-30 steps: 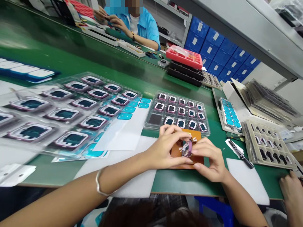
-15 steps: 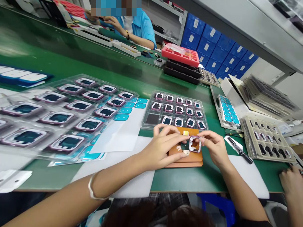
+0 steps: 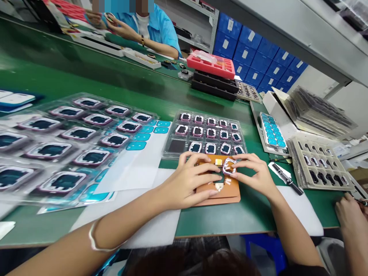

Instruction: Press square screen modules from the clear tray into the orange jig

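Note:
My right hand (image 3: 256,173) pinches a small rounded-square frame (image 3: 224,168), purple-edged and white inside, between thumb and fingertips. The frame is tilted above the right part of an orange fixture block (image 3: 227,196). Across the block's left side lies my left hand (image 3: 186,183), its fingers spread and stretched out, with nothing visible in them. Near its fingertips, the block carries a yellow piece (image 3: 219,162) and a cream-coloured piece (image 3: 219,186). Just behind the block, a clear tray (image 3: 166,152) holds several similar frames, and one of its pockets has no frame in it.
At left, a larger clear tray (image 3: 17,201) of frames overlaps sheets with blue stickers (image 3: 136,145). To the right are a black pen (image 3: 287,178), a beige tray (image 3: 304,184) of dark parts and another person's hand (image 3: 349,212). Opposite sits a person in a blue shirt (image 3: 163,30).
The frame in my right hand has shifted slightly left and tipped over the block. My left fingers have drawn back from it and spread. The whole view has shifted a little.

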